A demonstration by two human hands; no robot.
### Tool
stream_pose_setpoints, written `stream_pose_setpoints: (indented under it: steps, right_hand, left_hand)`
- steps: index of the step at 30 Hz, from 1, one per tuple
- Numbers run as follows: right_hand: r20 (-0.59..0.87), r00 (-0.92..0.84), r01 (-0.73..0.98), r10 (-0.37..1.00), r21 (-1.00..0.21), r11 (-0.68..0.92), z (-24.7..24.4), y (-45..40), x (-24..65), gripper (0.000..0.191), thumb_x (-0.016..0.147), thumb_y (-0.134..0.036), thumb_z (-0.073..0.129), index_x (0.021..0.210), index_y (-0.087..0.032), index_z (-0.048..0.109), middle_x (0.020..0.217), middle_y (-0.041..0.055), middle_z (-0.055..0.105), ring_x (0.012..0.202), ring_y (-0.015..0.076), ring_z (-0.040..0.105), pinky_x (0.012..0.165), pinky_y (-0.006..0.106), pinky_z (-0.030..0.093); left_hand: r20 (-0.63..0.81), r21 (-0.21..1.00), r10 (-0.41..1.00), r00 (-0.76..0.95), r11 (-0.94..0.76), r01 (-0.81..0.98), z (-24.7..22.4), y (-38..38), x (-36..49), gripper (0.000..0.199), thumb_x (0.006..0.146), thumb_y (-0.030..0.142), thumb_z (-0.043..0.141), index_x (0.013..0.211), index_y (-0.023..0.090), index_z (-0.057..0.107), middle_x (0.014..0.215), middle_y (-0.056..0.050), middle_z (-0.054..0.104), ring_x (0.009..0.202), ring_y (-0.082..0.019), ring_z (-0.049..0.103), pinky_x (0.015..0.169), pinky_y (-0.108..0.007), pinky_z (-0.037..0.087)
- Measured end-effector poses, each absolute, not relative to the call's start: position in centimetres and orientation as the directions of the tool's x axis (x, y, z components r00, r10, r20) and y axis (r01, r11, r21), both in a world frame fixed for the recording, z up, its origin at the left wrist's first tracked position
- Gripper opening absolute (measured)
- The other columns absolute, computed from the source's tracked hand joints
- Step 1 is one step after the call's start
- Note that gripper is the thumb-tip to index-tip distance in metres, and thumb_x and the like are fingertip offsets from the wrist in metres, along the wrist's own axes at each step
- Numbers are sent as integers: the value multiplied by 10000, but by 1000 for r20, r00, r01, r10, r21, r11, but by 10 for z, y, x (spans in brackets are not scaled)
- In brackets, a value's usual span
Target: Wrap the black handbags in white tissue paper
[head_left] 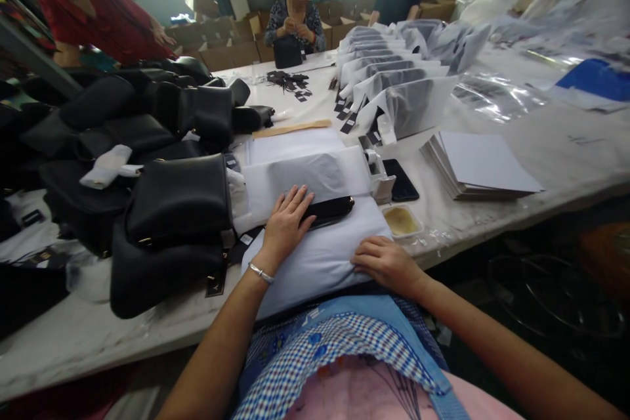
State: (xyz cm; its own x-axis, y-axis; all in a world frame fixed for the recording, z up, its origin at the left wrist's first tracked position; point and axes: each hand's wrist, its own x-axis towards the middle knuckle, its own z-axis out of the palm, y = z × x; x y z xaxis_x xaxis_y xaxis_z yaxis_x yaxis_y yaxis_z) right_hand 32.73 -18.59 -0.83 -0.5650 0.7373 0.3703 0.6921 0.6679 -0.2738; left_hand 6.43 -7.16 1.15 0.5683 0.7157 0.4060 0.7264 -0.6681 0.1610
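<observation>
My left hand (289, 226) lies flat with outstretched fingers on a black handbag (331, 211), whose dark top and small gold fitting show between white wrappings. Above it spreads a translucent white sleeve (344, 167) with a dark shape showing through. My right hand (386, 264) has curled fingers gripping the near right edge of a white wrapping sheet (300, 279), which lies at the table's front edge against my apron. Its thumb is mostly hidden. A black tag (241, 246) sticks out left of my left wrist.
Black handbags (180, 200) are heaped on the left. Wrapped bags (416, 105) stand in a row at the back right. A stack of grey-white boards (487, 161), a phone (399, 180) and a small dish (401, 220) lie to the right. Several people work across the table (556, 151).
</observation>
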Motion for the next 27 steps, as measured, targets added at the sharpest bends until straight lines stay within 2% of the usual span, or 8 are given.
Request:
stream_pose_setpoints:
  steps: [4,12,17,20,27]
  right_hand:
    - [344,-560,678,754,-334,655,0,-181,325,165,935,-287,595,912,-246,754,859,28,728,816,156,613,771,287,466]
    - [44,-531,697,846,-546,465,31,-166,321,144,852,-240,640,820,-237,780,847,17,752,806,169,659,787,274,469]
    - [-96,-502,727,859,-585,359,37,-154,319,140,781,-210,643,753,-242,776,799,-6,740,750,161,658,732,250,462]
    - [-109,-509,739,853,-564,369,35,-151,318,138,778,-210,639,750,-242,770,795,-7,733,751,163,655,737,252,455]
    - [1,-480,721,877,-569,395,39,-152,316,132,850,-249,610,807,-233,734,835,10,717,832,173,638,795,269,449]
  left_hand:
    - [388,170,726,568,-662,730,13,-71,63,499,972,378,495,1441,218,447,1547,-77,404,1445,-263,333,1181,-482,290]
    - [280,236,757,590,-650,722,32,-65,59,489,970,433,487,1410,219,490,1535,-67,428,1436,-246,352,1178,-441,306]
    - [209,294,761,614,-648,703,47,-62,56,497,969,475,470,1384,207,525,1518,-81,450,1425,-243,372,1168,-423,325]
    - [197,317,763,616,-644,696,52,-61,55,498,966,475,475,1374,196,537,1515,-88,454,1426,-244,371,1170,-415,323]
    - [194,351,768,611,-636,688,48,-61,54,513,962,505,461,1377,212,534,1531,-72,432,1442,-240,341,1182,-414,296]
